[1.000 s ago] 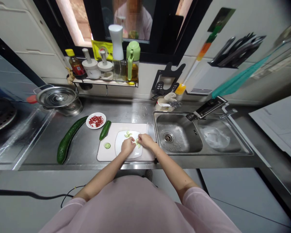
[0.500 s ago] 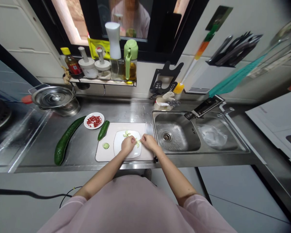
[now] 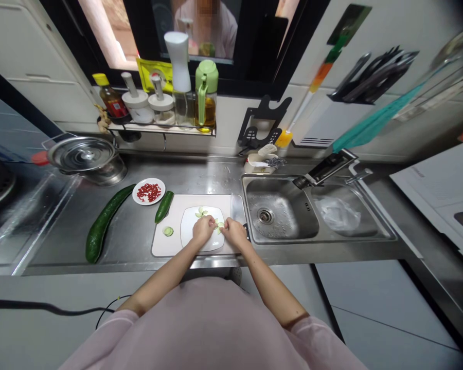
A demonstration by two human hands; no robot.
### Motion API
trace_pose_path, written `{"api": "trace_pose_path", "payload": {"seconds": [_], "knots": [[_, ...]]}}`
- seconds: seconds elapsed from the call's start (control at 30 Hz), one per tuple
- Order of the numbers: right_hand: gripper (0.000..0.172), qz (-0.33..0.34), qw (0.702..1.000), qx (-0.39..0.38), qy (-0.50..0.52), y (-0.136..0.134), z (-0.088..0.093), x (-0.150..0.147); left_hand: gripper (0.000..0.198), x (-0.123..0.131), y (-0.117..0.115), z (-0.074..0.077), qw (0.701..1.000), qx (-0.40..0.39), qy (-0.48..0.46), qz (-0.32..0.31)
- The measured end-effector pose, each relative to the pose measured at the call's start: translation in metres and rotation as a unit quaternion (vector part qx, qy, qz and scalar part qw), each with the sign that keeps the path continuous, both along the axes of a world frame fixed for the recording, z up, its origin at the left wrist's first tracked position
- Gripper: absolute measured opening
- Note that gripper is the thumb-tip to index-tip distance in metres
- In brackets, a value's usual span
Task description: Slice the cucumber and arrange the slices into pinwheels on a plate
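Observation:
Over a white square plate [image 3: 188, 228], both my hands pinch at thin pieces of cucumber slice [image 3: 219, 224]. My left hand [image 3: 203, 229] is closed, its fingertips at the left side of these pieces. From the right, my right hand [image 3: 234, 233] is closed with thumb and finger on their other edge. Farther back on the plate lies another small fan of cucumber slices [image 3: 201, 211]. The plate rests on a pale cutting board [image 3: 165, 248]. Left of it are a little pile of round cucumber slices [image 3: 168, 232] and a cut cucumber [image 3: 164, 206]. A knife [image 3: 237, 206] lies on the board's right side, partly behind my right hand.
A long green cucumber [image 3: 105, 226] and a small plate [image 3: 136, 196] of red bits lie to the left. Behind them stands a lidded steel pot [image 3: 107, 172]. The double sink [image 3: 285, 205] is on the right. A rack [image 3: 170, 128] holds bottles and jars at the back.
My right hand has moved slightly left and nearer, exposing more of the knife handle. My left hand stays almost where it was over the plate.

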State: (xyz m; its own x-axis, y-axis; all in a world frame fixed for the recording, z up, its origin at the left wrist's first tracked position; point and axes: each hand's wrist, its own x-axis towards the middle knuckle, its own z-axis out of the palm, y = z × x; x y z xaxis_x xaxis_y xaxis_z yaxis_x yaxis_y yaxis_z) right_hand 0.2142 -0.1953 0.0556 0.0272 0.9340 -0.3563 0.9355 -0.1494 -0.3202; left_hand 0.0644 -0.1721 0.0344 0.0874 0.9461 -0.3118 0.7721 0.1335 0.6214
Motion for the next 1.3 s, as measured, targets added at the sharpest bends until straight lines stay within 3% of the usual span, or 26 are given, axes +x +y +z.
{"api": "trace_pose_path", "payload": {"seconds": [1.03, 1.17, 1.3], "knots": [[0.015, -0.031, 0.999, 0.020, 0.038, -0.009, -0.005, -0.006, 0.009, 0.000, -0.004, -0.006, 0.999, 0.047, 0.000, -0.003], [0.019, -0.076, 0.994, 0.045, 0.059, -0.006, -0.004, -0.001, 0.009, -0.005, -0.006, -0.002, 0.993, 0.069, -0.076, 0.053], [0.023, -0.126, 0.979, 0.110, 0.116, -0.004, 0.001, 0.010, 0.018, -0.019, -0.008, 0.005, 0.957, 0.108, -0.180, 0.198]]}}
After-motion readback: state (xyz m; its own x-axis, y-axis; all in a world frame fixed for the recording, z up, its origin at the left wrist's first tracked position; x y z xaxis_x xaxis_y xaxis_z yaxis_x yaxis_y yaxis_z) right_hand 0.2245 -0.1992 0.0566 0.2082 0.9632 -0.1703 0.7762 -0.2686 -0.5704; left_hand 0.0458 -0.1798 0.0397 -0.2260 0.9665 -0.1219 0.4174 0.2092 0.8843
